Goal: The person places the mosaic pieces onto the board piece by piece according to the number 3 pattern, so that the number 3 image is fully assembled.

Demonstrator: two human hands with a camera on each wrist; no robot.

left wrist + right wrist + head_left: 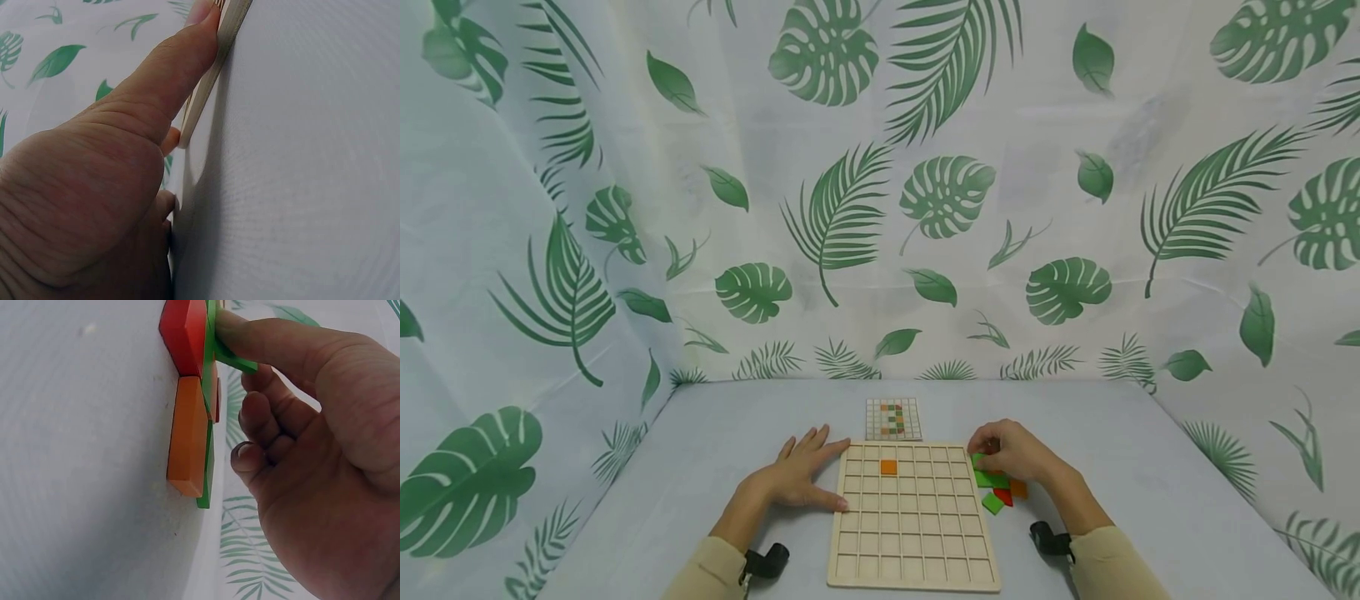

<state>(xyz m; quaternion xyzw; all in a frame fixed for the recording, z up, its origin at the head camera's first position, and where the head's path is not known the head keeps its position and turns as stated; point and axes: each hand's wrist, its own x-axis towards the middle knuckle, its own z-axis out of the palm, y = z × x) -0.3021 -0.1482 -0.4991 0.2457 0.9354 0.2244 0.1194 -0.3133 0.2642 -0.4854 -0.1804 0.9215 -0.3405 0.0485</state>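
A wooden grid board (912, 575) lies on the table with one orange square tile (888, 467) in an upper cell. My left hand (797, 473) is spread at its left side, with the thumb (181, 59) against the board's edge (209, 87) and a fingertip at the upper left corner. Beside the board's right edge, my right hand (1021, 452) pinches a green tile (236, 359), tilted up from a small pile. In that pile are a red tile (184, 337), an orange tile (187, 437) and more green tiles (992, 480).
Beyond the board's far edge lies a small printed pattern card (892, 419) with a coloured grid. A loose green tile (992, 503) lies at the near side of the pile. Leaf-printed cloth (865, 325) walls the table at the back and sides.
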